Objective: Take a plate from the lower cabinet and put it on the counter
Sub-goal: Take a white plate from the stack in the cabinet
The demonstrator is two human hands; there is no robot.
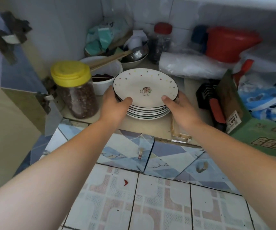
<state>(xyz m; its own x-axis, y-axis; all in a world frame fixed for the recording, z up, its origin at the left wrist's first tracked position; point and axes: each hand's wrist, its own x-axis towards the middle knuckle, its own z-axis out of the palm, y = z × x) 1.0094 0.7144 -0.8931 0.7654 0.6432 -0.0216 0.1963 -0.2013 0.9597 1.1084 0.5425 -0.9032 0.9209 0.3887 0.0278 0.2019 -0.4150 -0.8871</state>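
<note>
The lower cabinet (pixel 157 128) stands open, its shelf crowded, with patterned floor tiles (pixel 150 205) in front of it. At the right a green cardboard box (pixel 266 135) leans at the shelf edge, with a red plastic tub (pixel 228 42) farther back. At the left a clear jar with a yellow lid (pixel 75 88), filled with dark reddish contents, stands just beside a white bowl (pixel 104 75). Between them, near the front of the shelf, sits a stack of plates (pixel 148 112), white with dark rims. The top plate (pixel 145 87) carries small coloured dots round its border and a little picture at its centre. The left hand (pixel 115 103) grips its left edge, thumb on the upper face and fingers hidden beneath. The right hand (pixel 178 105) grips the right edge the same way. The plate lies between both hands, tilted slightly above the stack.
</note>
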